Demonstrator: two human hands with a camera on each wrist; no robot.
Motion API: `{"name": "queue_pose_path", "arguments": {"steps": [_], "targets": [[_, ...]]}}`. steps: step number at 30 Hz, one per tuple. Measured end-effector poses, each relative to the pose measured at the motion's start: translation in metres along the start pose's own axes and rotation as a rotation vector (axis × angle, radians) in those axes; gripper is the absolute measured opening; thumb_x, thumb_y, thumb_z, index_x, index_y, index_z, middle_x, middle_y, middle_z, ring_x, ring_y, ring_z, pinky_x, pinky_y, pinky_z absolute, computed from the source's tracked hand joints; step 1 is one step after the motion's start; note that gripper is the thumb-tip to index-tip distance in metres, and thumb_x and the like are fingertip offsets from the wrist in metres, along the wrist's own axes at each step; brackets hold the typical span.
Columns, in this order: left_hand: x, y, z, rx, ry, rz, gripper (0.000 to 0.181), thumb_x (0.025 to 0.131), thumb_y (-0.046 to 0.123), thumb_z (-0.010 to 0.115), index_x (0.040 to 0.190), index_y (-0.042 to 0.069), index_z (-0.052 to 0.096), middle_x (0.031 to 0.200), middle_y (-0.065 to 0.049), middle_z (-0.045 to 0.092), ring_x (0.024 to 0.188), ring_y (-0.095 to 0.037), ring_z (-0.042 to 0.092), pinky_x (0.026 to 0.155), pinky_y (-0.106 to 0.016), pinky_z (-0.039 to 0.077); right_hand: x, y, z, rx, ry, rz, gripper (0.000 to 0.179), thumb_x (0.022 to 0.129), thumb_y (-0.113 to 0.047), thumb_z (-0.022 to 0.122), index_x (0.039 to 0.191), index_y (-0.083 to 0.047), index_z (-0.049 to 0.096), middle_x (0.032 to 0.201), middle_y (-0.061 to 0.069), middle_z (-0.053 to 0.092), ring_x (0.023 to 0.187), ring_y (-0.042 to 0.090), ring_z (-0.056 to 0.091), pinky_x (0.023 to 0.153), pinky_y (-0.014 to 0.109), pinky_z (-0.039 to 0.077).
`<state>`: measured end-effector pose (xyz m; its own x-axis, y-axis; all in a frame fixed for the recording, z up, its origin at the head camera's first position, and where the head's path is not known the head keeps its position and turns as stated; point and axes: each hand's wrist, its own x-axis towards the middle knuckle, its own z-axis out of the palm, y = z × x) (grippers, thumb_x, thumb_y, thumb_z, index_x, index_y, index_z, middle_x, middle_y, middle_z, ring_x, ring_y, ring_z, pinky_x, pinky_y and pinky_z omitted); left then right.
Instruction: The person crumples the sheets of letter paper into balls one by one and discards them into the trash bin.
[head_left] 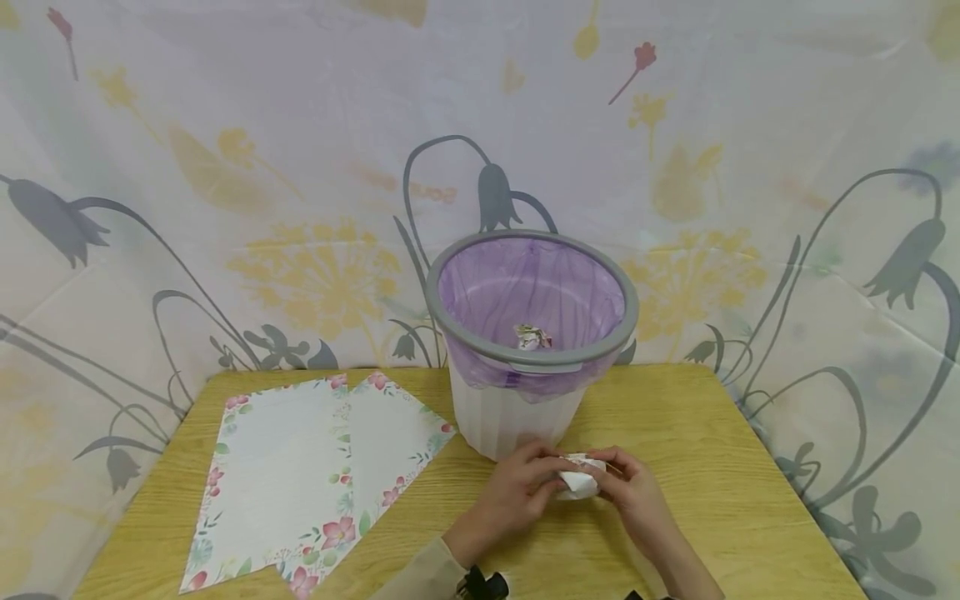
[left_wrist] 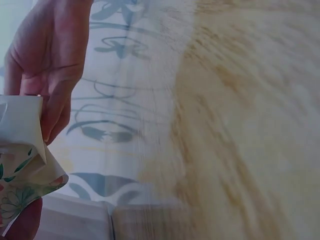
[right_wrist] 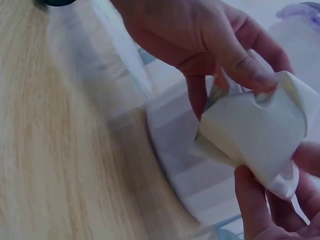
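Observation:
Both hands work on one crumpled piece of paper [head_left: 581,485], low in front of the bin. My left hand [head_left: 519,490] pinches its left side, and my right hand [head_left: 636,493] grips the opposite side with thumb and fingers. White on the face seen in the right wrist view, the crumpled paper [right_wrist: 255,130] is folded into a loose lump with bent corners. Green leaves and a flower are printed on part of the paper [left_wrist: 20,185] in the left wrist view. There, only a fingertip of the left hand [left_wrist: 25,220] shows.
Behind the hands stands a white bin [head_left: 517,421] with a grey rim and purple liner; a crumpled paper ball [head_left: 533,337] lies inside. Two overlapping flower-bordered sheets [head_left: 277,467] lie on the left of the wooden table [head_left: 675,433]. A flower-patterned cloth [head_left: 300,167] hangs behind.

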<state>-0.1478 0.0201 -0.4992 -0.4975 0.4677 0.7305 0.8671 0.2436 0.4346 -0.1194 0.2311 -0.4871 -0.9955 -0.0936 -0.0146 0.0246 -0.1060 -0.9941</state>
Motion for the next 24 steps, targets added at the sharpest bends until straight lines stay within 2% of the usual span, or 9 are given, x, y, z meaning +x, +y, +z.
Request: {"name": "queue_pose_path", "arguments": {"steps": [5,8,11,16,18,22,24], "targets": [[0.001,0.001,0.002,0.011,0.033,0.007,0.021,0.089,0.01,0.075,0.109,0.015,0.073,0.108,-0.001,0.061,0.1,-0.012,0.059,0.089,-0.014,0.046,-0.002,-0.003,-0.011,0.01,-0.241,-0.173,0.039,0.098,0.003,0.057,0.134,0.015,0.048,0.131,0.003,0.062,0.114,0.013,0.059,0.086,0.029,0.055],[0.002,0.002,0.003,0.006,0.054,0.01,0.02,0.087,0.009,0.076,0.106,0.015,0.073,0.106,0.0,0.061,0.099,-0.012,0.059,0.089,-0.014,0.046,-0.003,-0.004,-0.012,-0.014,-0.31,-0.233,0.054,0.093,0.005,0.065,0.141,0.015,0.041,0.139,0.001,0.057,0.121,0.011,0.054,0.088,0.028,0.054],[0.003,0.004,0.003,0.006,0.072,0.016,0.02,0.086,0.007,0.076,0.105,0.014,0.073,0.104,0.001,0.061,0.096,-0.011,0.059,0.086,-0.013,0.046,-0.004,-0.006,-0.009,-0.043,-0.267,-0.22,0.06,0.089,0.006,0.07,0.142,0.012,0.042,0.137,0.001,0.057,0.118,0.011,0.056,0.083,0.028,0.056],[0.006,0.007,0.005,0.043,0.104,-0.004,0.02,0.085,0.01,0.078,0.102,0.013,0.068,0.097,0.004,0.062,0.088,-0.009,0.059,0.082,-0.012,0.046,-0.006,-0.009,-0.003,-0.066,-0.112,-0.17,0.059,0.084,0.01,0.072,0.138,0.013,0.048,0.129,0.009,0.063,0.109,0.012,0.062,0.078,0.026,0.057],[0.007,0.008,0.007,0.071,0.121,-0.017,0.021,0.085,0.01,0.079,0.101,0.013,0.065,0.095,0.003,0.062,0.087,-0.009,0.059,0.081,-0.014,0.047,-0.006,-0.01,-0.001,-0.097,-0.049,-0.154,0.055,0.083,0.008,0.074,0.133,0.013,0.052,0.126,0.011,0.065,0.107,0.012,0.063,0.078,0.025,0.057],[0.008,0.009,0.011,0.122,0.158,-0.03,0.024,0.085,0.011,0.079,0.102,0.01,0.062,0.096,0.001,0.062,0.088,-0.012,0.061,0.081,-0.017,0.049,-0.004,-0.011,0.005,-0.136,0.07,-0.129,0.042,0.083,0.003,0.077,0.121,0.013,0.061,0.116,0.008,0.07,0.101,0.011,0.066,0.078,0.024,0.056],[0.008,0.009,0.013,0.108,0.174,-0.044,0.026,0.085,0.01,0.079,0.105,0.009,0.061,0.101,-0.003,0.06,0.092,-0.014,0.06,0.083,-0.019,0.05,-0.004,-0.011,0.007,-0.125,0.105,-0.129,0.036,0.084,0.003,0.076,0.115,0.013,0.063,0.111,0.008,0.072,0.098,0.012,0.067,0.078,0.025,0.057]]}}
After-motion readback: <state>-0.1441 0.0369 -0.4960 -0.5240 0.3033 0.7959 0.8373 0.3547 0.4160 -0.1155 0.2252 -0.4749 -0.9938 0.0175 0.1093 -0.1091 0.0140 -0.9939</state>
